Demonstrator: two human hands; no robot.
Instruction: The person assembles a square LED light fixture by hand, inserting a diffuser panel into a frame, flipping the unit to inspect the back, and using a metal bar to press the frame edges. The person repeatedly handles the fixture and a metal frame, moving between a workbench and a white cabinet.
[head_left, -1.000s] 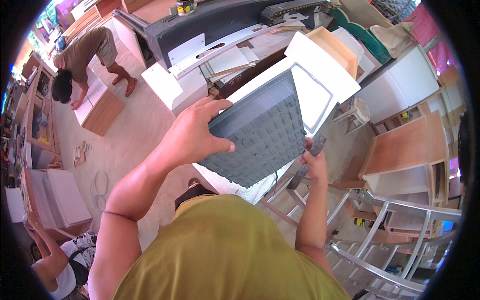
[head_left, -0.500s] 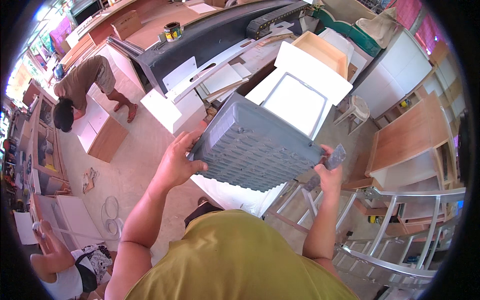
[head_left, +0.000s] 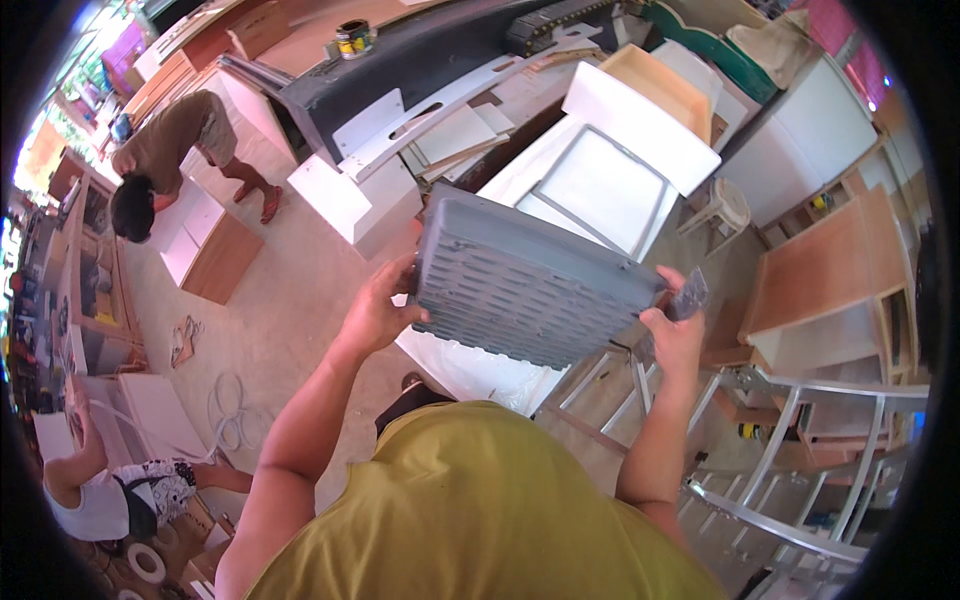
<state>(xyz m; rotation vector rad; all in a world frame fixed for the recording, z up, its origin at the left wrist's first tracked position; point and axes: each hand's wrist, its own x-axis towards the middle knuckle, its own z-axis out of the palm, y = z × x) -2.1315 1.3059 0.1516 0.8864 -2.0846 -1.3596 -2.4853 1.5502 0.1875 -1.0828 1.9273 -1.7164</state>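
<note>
A dark grey plastic tray [head_left: 535,285] with rows of slot-like ridges across its face hangs tilted in front of me, between my two hands. My left hand [head_left: 385,308] grips its left edge, thumb on the ridged face and fingers behind. At the opposite edge, my right hand [head_left: 675,335] clasps the tray's corner. A flat, speckled grey strip [head_left: 690,293] is also held in that hand, sticking out past the fingers; its kind I cannot make out. Behind the tray lies a white panel with a grey-edged frame [head_left: 600,190] on a white surface.
A metal ladder-like frame [head_left: 780,430] stands close on my right, near a plastic stool [head_left: 718,208]. One person [head_left: 175,150] bends over a white-topped box [head_left: 205,245] at left; another person [head_left: 110,490] sits lower left. A coiled hose [head_left: 232,410] lies on the floor.
The tray and both hands have shifted a little to the right, and the tray's ridged face looks flatter from above. The seated person's arm has moved. My grip stays the same.
</note>
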